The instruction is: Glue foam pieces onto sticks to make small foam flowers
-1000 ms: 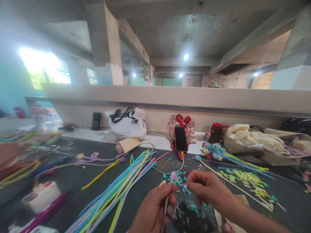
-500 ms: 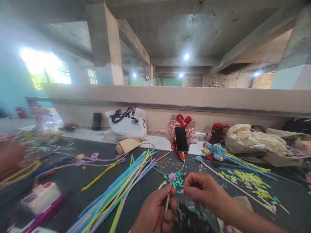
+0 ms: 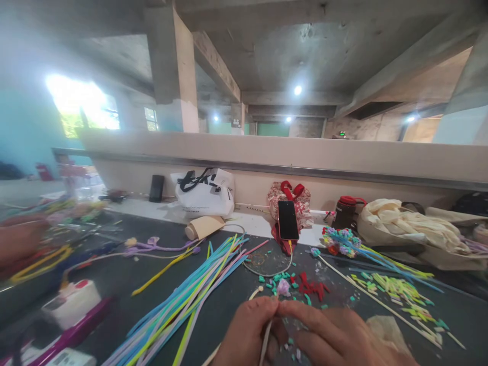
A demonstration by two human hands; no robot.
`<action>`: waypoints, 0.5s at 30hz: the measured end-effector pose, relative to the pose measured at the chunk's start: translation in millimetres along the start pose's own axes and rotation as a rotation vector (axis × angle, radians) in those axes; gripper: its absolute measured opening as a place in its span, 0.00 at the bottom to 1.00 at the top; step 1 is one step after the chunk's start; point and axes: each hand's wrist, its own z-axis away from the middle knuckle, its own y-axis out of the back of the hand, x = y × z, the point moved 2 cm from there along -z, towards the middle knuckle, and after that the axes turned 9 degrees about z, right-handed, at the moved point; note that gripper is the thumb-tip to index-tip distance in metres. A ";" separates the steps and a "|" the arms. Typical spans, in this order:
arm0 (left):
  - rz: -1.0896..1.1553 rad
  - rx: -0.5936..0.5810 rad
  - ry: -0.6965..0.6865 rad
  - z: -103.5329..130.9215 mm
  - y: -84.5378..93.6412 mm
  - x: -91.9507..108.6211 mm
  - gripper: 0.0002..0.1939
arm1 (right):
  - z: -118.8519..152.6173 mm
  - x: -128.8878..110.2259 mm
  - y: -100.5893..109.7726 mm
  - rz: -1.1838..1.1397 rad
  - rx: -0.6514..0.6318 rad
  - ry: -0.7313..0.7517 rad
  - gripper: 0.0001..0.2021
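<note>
My left hand (image 3: 247,328) is closed around a pale pipe cleaner stem (image 3: 266,341) that runs down toward me. A lilac pipe cleaner flower (image 3: 283,287) tops this stem, just above the fingertips. My right hand (image 3: 331,333) comes in from the right, its fingertips pinched at the flower's base and touching the left thumb. Exactly what lies between the right fingertips is hidden. Behind the flower are cut teal pieces (image 3: 266,279) and a heap of red pieces (image 3: 313,287). A cream-tipped pipe cleaner (image 3: 256,292) lies by the left hand.
Long coloured pipe cleaners (image 3: 186,292) lie at left, beside a white power socket (image 3: 74,300). Finished flowers (image 3: 343,240) and yellow-green pieces (image 3: 396,288) are at right. A phone (image 3: 287,219) leans on a patterned bag (image 3: 305,201). Another person's hand (image 3: 21,239) is at far left.
My right hand has moved left to meet my left hand at the flower's base, uncovering the red pieces. The view has shifted slightly, and the other person's hand has moved.
</note>
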 end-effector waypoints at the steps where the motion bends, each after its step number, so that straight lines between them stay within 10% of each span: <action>1: -0.028 -0.004 -0.007 0.6 -1.7 0.1 0.15 | 1.2 -1.7 0.8 0.051 0.001 -0.012 0.13; 15: -0.310 0.022 0.068 -5.6 1.2 0.8 0.19 | 1.2 3.7 -18.2 0.165 -0.104 0.085 0.15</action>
